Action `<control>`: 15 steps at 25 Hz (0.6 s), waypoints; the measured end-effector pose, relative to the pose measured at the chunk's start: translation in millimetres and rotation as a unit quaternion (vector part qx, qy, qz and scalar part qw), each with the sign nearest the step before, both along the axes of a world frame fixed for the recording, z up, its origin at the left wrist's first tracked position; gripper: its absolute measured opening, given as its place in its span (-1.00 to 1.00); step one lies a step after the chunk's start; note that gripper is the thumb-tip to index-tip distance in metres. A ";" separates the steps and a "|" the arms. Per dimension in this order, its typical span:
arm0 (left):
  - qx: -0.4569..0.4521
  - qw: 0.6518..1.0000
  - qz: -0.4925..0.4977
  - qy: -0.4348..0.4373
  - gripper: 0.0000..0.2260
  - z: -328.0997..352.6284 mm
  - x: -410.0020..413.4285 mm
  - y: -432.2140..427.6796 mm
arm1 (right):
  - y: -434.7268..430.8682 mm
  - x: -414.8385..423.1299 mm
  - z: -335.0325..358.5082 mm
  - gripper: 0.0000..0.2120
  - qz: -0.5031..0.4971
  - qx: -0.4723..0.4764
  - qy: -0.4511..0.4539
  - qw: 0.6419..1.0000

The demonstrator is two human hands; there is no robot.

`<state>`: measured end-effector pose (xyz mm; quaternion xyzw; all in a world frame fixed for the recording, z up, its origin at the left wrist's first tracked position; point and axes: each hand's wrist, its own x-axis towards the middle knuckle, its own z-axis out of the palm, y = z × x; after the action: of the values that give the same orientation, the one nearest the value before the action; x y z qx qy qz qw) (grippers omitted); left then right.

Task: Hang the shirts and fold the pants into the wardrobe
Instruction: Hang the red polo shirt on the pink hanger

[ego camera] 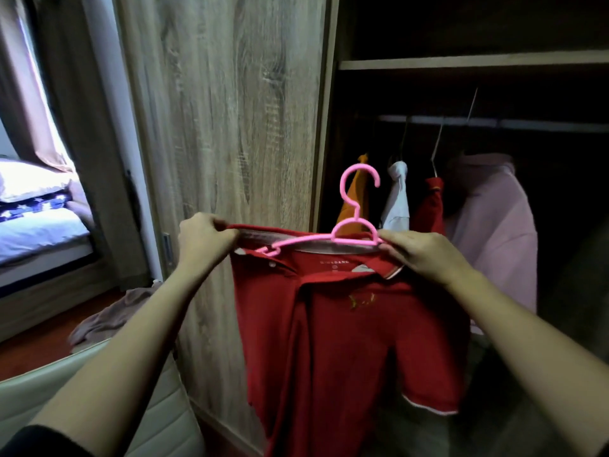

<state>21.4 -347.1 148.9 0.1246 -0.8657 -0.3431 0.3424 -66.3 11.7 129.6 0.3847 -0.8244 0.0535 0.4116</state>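
A red polo shirt [346, 331] hangs in front of me, held up at its collar. My left hand [206, 237] pinches the collar's left end. My right hand [418, 250] grips the collar's right side together with the right arm of a pink plastic hanger [352, 225]. The hanger lies across the collar opening, its hook pointing up. Behind it the wardrobe [494, 64] stands open, its rail [527, 123] crossing the dark interior.
On the rail hang an orange shirt [354, 196], a white shirt [397, 196], a red shirt [430, 206] and a pink shirt [494, 225]. The wooden sliding door [224, 127] is at left. A brownish garment [108, 315] lies on the floor near the bed [36, 225].
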 end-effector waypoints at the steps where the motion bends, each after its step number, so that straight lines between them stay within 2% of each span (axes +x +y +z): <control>1: -0.062 0.996 0.039 0.050 -0.77 -1.9 0.9 6.9 | -9.2 3.0 3.2 -0.44 -0.037 -0.034 -0.058 0.997; 3: -0.129 0.976 0.060 0.162 -0.79 -0.6 3.6 25.3 | -24.7 4.9 11.7 -0.43 -0.078 -0.101 -0.142 0.982; 5: -0.188 0.951 0.030 0.243 -0.84 -1.7 5.4 48.1 | -40.3 10.4 24.2 -0.40 -0.062 -0.164 -0.171 0.969; 8: -0.324 0.906 -0.058 0.265 -0.79 -19.9 2.9 77.0 | -52.1 14.9 37.8 -0.40 -0.028 -0.189 -0.189 0.963; 10: -0.384 0.882 -0.074 0.264 -0.72 -26.1 0.2 70.2 | -48.1 15.4 39.5 -0.42 0.009 -0.192 -0.199 0.961; 11: -0.380 0.882 -0.062 0.271 -0.69 -22.0 0.4 59.4 | -44.5 15.2 38.8 -0.43 0.037 -0.194 -0.202 0.959; 13: -0.314 0.913 -0.075 0.247 -0.47 3.0 1.7 36.8 | -41.2 15.9 39.0 -0.47 0.079 -0.202 -0.200 0.956; 15: -0.297 0.937 -0.115 0.141 -0.32 27.7 -1.4 21.4 | -44.9 16.5 42.4 -0.49 0.094 -0.208 -0.197 0.954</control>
<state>20.0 -325.8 176.6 -0.1332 -0.8793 -0.1219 0.4407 -49.8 -33.2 171.9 0.3484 -0.8199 0.3365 0.3053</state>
